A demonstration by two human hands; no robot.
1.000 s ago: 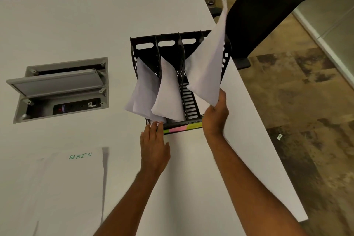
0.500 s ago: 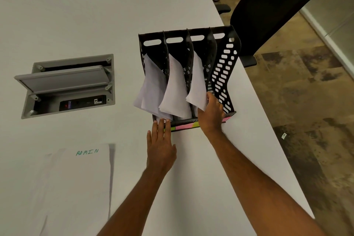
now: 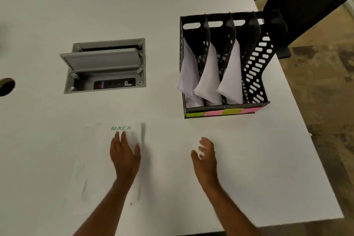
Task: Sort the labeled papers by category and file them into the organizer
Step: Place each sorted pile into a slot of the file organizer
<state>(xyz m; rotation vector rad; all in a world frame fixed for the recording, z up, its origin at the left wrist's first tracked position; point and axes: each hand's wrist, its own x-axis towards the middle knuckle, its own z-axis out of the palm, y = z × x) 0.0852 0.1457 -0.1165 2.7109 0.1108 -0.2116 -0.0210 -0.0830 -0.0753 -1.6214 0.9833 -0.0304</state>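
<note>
The left hand [image 3: 124, 156] lay flat and open on the paper marked ADMIN [image 3: 132, 136], pressing rather than gripping it; the right hand [image 3: 206, 156] hovered open and empty just right of it. That paper lay on the desk [image 3: 268, 168], near and left of the organizer [image 3: 258, 74]. Three of its slots held papers [image 3: 209, 74], while the rightmost looked empty, so the job seemed mostly done, with the ADMIN sheet left to file.

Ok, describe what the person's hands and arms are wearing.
Nothing is visible on them. Both the left hand and the right hand are bare, with no gloves, rings, watch or bracelet. Both forearms are uncovered down to the frame's bottom edge, so no sleeves show.
</note>
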